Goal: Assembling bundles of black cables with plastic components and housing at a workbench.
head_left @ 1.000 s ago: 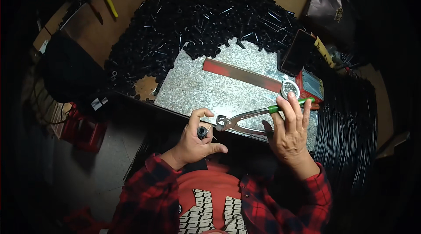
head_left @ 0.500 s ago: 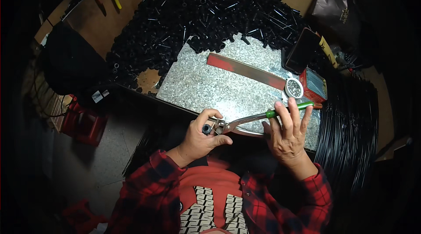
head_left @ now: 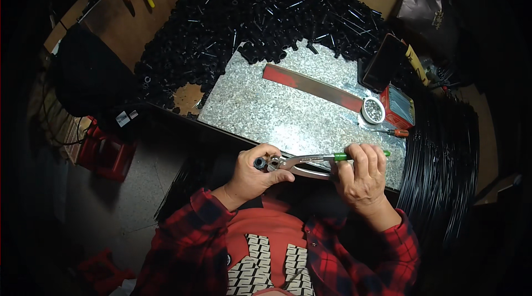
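My left hand (head_left: 241,178) is closed round a short black tubular part (head_left: 260,163), its round end showing between thumb and forefinger. A metal piece at the jaws, beside that part, is too small to make out. Long-handled pliers (head_left: 305,159) with green grips reach from there to my right hand (head_left: 363,179). The fingers of my right hand are wrapped round the handles, which lie close together. Both hands are just off the near edge of a speckled grey slab (head_left: 238,110).
A large heap of black parts (head_left: 221,35) covers the back. On the slab lie a red-brown bar (head_left: 310,89), a white cup of small metal pieces (head_left: 373,110), a red box (head_left: 396,107) and an orange-handled screwdriver (head_left: 398,132). Black rods (head_left: 438,163) hang at the right.
My right hand's fingers have curled from stretched out to wrapped round the handles. The upper green grip has come down and the handles have closed together. My left hand stays in place.
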Tool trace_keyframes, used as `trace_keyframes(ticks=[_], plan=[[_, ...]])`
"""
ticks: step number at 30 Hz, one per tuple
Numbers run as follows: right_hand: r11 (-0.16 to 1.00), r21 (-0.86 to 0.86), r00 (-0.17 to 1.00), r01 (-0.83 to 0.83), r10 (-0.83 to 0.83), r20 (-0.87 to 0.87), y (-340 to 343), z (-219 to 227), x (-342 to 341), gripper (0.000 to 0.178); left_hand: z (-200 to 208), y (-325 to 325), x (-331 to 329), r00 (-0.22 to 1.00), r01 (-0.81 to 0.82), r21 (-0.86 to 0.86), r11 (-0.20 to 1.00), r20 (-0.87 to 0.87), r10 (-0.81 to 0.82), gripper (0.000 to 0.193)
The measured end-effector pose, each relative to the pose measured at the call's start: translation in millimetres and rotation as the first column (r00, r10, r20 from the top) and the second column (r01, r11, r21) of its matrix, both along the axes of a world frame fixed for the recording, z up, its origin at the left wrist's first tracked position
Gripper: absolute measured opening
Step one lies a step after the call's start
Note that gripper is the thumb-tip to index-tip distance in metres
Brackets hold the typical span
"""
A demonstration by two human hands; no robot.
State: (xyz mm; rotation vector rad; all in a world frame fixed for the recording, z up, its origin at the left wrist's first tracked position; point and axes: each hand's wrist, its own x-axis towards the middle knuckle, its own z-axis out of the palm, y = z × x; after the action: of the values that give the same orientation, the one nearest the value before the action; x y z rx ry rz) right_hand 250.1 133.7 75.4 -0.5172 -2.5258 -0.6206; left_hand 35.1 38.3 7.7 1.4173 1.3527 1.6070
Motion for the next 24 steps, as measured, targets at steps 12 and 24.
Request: trace_keyframes(ticks=[12,24], plan=[[0.093,-0.994,0.979,0.052,0.193,0.070,-26.9,9.8,4.4,0.014,-2.8,-13.4,-19.1,0.968,0.248,-0.020,0.969,0.049,-0.246,0.068],[0.795,-0.568,0.976,-0.214,0.193,-0.098,-32.5,-13.5,-4.2,0.027,-3.3,-17.1,-31.2,0.985,0.175,-0.068,0.982,0.007,-0.175,0.065]])
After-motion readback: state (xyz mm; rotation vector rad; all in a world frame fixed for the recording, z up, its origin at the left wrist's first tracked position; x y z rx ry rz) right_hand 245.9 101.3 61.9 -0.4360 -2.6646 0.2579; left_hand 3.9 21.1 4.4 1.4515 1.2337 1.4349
